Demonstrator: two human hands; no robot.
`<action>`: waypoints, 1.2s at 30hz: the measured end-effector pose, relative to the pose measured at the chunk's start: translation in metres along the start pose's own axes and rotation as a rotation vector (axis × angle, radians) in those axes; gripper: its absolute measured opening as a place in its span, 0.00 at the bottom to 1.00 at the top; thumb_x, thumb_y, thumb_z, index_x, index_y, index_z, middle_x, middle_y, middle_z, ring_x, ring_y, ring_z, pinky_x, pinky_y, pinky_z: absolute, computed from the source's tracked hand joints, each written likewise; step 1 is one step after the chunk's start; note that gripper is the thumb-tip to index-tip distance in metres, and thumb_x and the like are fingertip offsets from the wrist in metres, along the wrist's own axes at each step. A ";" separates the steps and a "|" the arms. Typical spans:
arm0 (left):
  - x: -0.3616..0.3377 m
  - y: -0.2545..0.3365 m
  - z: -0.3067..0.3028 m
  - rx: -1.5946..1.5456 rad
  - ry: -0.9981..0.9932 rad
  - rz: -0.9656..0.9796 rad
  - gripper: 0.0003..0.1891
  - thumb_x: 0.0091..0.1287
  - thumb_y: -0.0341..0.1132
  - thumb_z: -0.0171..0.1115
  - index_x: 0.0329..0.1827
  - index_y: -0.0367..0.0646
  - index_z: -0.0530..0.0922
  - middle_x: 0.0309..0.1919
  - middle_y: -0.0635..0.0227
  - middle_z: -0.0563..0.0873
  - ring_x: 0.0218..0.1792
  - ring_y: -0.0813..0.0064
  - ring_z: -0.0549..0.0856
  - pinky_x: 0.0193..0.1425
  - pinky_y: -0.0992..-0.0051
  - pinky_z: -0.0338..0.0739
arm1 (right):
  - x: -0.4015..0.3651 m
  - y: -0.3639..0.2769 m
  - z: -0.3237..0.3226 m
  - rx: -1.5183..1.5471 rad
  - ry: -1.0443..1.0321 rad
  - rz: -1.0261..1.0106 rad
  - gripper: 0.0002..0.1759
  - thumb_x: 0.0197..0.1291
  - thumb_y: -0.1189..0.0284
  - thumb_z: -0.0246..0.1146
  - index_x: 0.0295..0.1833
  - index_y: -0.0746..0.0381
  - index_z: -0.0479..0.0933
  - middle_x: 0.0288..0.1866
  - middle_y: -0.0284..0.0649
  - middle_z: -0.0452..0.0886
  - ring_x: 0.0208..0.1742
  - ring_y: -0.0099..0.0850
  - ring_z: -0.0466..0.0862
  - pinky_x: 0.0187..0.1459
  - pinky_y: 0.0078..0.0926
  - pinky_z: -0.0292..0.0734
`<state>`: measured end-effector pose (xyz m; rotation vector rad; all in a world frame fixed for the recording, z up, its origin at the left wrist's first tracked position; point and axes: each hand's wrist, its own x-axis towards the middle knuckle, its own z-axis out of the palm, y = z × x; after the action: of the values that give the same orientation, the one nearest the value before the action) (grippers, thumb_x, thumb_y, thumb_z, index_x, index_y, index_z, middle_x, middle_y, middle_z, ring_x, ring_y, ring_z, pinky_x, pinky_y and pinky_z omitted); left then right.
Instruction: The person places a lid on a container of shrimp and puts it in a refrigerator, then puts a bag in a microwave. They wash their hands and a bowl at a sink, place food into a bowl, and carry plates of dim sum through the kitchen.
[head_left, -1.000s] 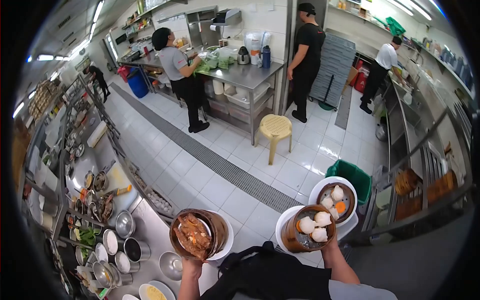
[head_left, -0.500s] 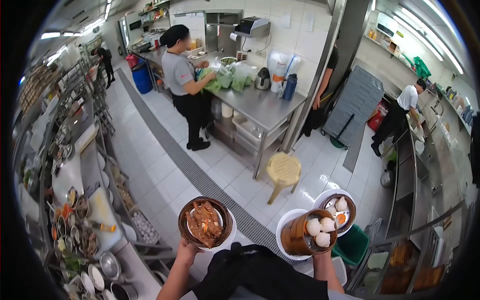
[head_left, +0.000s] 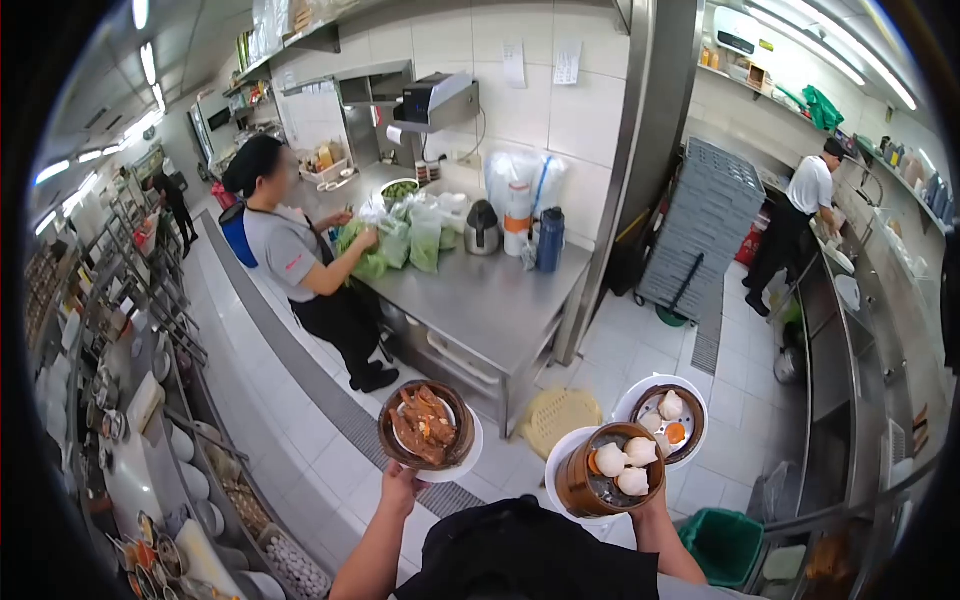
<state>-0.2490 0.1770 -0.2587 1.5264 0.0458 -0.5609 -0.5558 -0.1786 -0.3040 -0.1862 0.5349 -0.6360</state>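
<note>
2 dumpling steamers (head_left: pixel 612 470) mostly hide right hand (head_left: pixel 650 498) | left hand (head_left: pixel 400 487) holds meat steamer (head_left: pixel 428 425)

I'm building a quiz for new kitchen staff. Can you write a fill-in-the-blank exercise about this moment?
1. The right hand carries ____ steamers of white dumplings; the left hand carries one bamboo steamer.
2. The stool by the steel table is ____.
3. The bottle standing on that table is ____.
4. The bin at lower right is ____.
Missing words: two; yellow; blue; green.
</note>
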 end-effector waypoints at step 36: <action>0.387 0.153 0.148 0.022 -0.568 -0.511 0.27 0.80 0.52 0.49 0.74 0.47 0.67 0.63 0.53 0.80 0.63 0.61 0.81 0.67 0.58 0.77 | 0.384 0.144 0.207 0.008 -0.006 0.076 0.23 0.77 0.58 0.49 0.67 0.61 0.74 0.61 0.46 0.82 0.59 0.43 0.84 0.61 0.46 0.82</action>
<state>0.0990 -0.0939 -0.2500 1.3248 -0.0093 -1.3900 -0.1131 -0.2968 -0.3348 -0.1599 0.5309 -0.5630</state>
